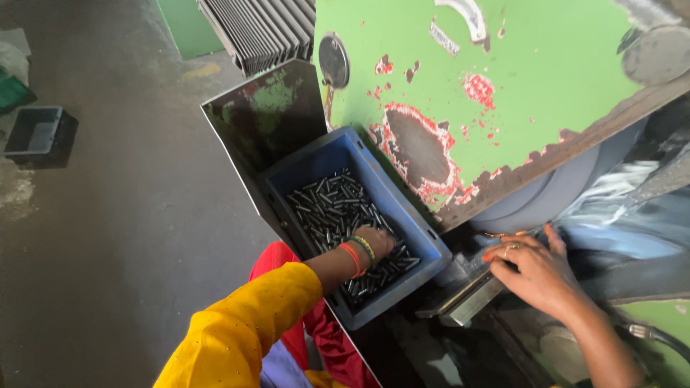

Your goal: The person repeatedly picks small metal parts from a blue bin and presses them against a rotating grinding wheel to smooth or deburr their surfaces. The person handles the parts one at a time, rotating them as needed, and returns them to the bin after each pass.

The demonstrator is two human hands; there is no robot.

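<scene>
We see a big green machine [517, 93] filling the far right, its paint chipped to red and bare metal. A grey wheel [568, 190] shows under its rusty lower edge. The dark concrete floor [122, 237] takes up the left, with a small black crate [39, 133] lying far left on it. A dark metal sheet [262, 118] stands upright just behind a blue plastic bin [424, 241], which sits in the middle, close beside the machine.

The bin holds a heap of short dark metal pins [330, 205], lying loose in all directions. Our left hand [375, 241], at the end of a yellow sleeve [244, 327] with orange and green bangles [358, 253] at the wrist, is down in the near part of the bin, fingers curled into the pins; we cannot tell how many it grips.

Our right hand [535, 269] lies to the right of the bin, fingers spread and resting on a metal ledge [467, 298] below the wheel. It wears a ring [509, 248].
</scene>
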